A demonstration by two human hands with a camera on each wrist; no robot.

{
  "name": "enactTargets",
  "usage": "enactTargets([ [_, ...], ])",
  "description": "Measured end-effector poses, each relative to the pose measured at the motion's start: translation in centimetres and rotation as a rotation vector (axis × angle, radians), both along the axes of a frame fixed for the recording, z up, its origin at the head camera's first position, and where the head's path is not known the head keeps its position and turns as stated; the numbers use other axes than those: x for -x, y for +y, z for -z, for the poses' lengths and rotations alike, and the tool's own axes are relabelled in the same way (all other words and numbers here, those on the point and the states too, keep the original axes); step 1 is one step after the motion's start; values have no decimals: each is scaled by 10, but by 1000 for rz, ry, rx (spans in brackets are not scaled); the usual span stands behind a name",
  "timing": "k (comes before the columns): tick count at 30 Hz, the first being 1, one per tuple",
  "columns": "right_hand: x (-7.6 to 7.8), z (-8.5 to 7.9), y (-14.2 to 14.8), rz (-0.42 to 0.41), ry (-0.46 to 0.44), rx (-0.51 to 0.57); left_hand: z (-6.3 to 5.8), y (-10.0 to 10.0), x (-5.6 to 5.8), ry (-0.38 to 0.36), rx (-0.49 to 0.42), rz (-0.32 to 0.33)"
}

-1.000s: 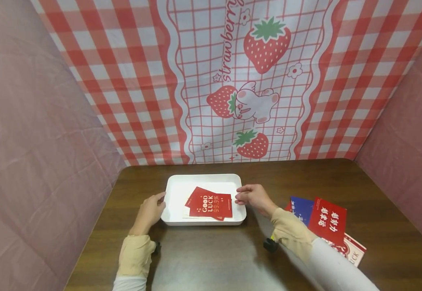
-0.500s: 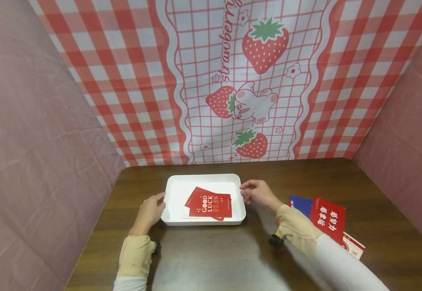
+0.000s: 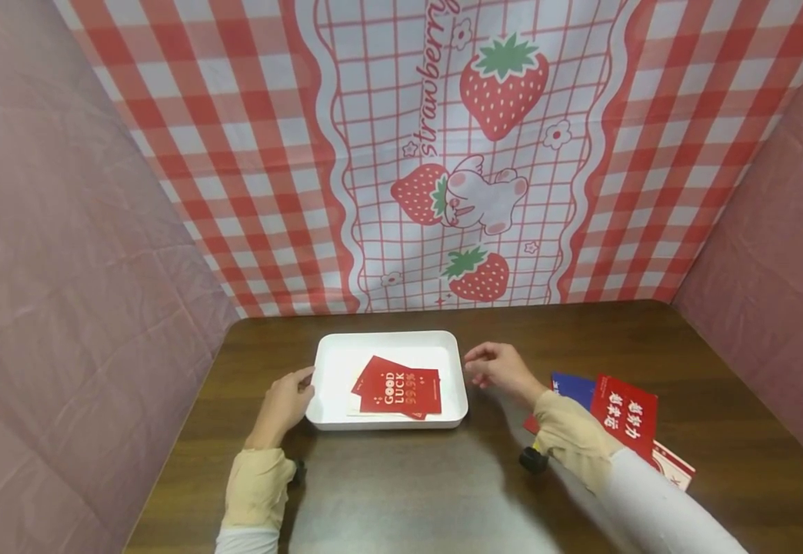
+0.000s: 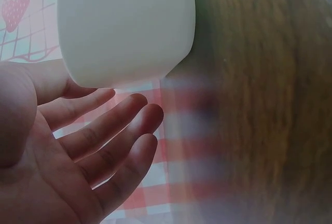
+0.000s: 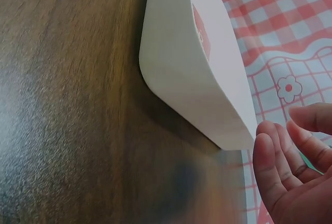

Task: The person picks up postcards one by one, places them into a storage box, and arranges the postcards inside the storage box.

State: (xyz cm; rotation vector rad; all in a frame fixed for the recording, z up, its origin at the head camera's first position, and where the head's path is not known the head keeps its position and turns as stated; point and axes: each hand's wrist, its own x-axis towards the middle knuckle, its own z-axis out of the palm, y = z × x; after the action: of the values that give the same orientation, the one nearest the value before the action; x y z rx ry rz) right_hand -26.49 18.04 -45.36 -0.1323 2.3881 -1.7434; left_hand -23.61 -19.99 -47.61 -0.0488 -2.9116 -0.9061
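Note:
A shallow white tray (image 3: 338,350) lies on the table, and in it are overlapping red envelopes (image 3: 393,388), the top one printed "GOOD LUCK", with a pale one partly beneath. My left hand (image 3: 285,404) is at the tray's left side; in the left wrist view its fingers (image 4: 111,136) spread loosely, and the thumb and forefinger lie by the tray wall (image 4: 124,32). Just off the tray's right side is my right hand (image 3: 503,369), a small gap between. In the right wrist view its fingers (image 5: 282,167) are bent a little and hold nothing.
To the right, partly behind the right forearm, lie a blue envelope (image 3: 574,388), a red envelope (image 3: 626,412) with white characters and a cream one (image 3: 673,465). A red-checked strawberry cloth (image 3: 478,185) hangs behind the wooden table (image 3: 388,492).
My right hand has drawn back to the right, from the tray's right rim to just beside it. The left hand, the tray and its envelopes stay where they were.

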Motion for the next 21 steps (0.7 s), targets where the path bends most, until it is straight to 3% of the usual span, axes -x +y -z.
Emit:
enactTargets([
  [10, -3, 4, 8, 11, 27, -58, 1, -1, 1, -44, -14, -15],
  [21, -9, 2, 28, 24, 106, -177, -1, 1, 1, -39, -5, -15],
])
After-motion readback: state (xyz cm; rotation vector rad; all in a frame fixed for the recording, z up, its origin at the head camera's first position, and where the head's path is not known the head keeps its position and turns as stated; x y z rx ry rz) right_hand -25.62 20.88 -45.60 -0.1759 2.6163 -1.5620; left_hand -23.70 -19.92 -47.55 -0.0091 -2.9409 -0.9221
